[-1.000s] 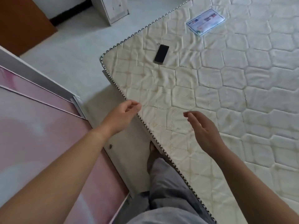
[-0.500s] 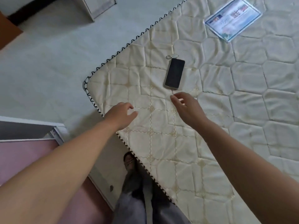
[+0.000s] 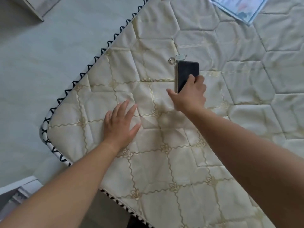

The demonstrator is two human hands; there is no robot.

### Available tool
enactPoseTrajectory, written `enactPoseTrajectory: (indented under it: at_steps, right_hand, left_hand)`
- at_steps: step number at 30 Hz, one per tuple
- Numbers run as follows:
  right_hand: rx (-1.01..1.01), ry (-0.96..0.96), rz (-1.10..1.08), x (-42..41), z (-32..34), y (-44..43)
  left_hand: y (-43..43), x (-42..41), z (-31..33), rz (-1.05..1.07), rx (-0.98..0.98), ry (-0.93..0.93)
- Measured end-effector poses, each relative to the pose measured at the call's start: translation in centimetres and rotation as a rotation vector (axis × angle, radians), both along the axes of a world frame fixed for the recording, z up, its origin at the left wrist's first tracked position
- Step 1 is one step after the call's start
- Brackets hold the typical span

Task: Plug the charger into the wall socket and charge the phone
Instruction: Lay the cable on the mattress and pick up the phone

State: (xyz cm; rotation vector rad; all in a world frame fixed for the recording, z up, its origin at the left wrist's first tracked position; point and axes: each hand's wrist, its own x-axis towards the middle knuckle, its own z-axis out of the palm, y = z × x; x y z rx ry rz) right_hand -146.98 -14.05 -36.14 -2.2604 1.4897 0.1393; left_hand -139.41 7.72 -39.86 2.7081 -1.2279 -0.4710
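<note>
My right hand (image 3: 189, 94) has its grip pinching the dark phone (image 3: 187, 74) on the mattress (image 3: 164, 162). My left hand (image 3: 120, 124) lies spread flat. The printed card's (image 3: 238, 5) writing is unreadable

One head-worn camera looked steeply down from above. It sat close over the mattress (image 3: 164, 162) corner and floor (image 3: 49, 55).

A quilted cream mattress (image 3: 213, 162) — black zigzag trim — lies on a pale floor (image 3: 49, 55) in soft light.
</note>
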Motion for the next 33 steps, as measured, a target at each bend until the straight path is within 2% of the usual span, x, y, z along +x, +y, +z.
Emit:
enactPoseTrajectory:
  at_steps: [5, 10, 13, 18, 23, 29, 33]
  right_hand:
    - [-0.081, 0.087, 0.005, -0.6, -2.5, 1.1]
    - [-0.108, 0.06, 0.084, -6.0, -2.7, 4.6]
    - [-0.106, 0.017, 0.048, -7.9, -2.7, 6.7]
    - [-0.047, -0.058, -0.135, -5.1, -3.1, 3.1]
    - [-0.034, -0.04, -0.05, -4.6, -3.0, 2.4]
    - [0.055, -0.057, -0.179, -9.4, -1.8, 4.8]
    - [0.201, 0.016, -0.244, -14.2, 1.0, 7.1]
  left_hand:
    - [0.5, -0.2, -0.8, -0.018, -0.017, 0.006]
    - [0.4, -0.2, -0.3, -0.021, 0.0, 0.023]
    - [0.3, -0.3, -0.3, -0.025, 0.013, -0.003]
    - [0.4, -0.4, -1.3, -0.018, 0.006, -0.051]
    - [0.5, -0.4, -1.5, -0.018, 0.027, -0.062]
    - [-0.2, -0.6, 0.4, -0.023, 0.113, 0.048]
    - [-0.9, -0.6, 3.7, -0.138, 0.281, 0.165]
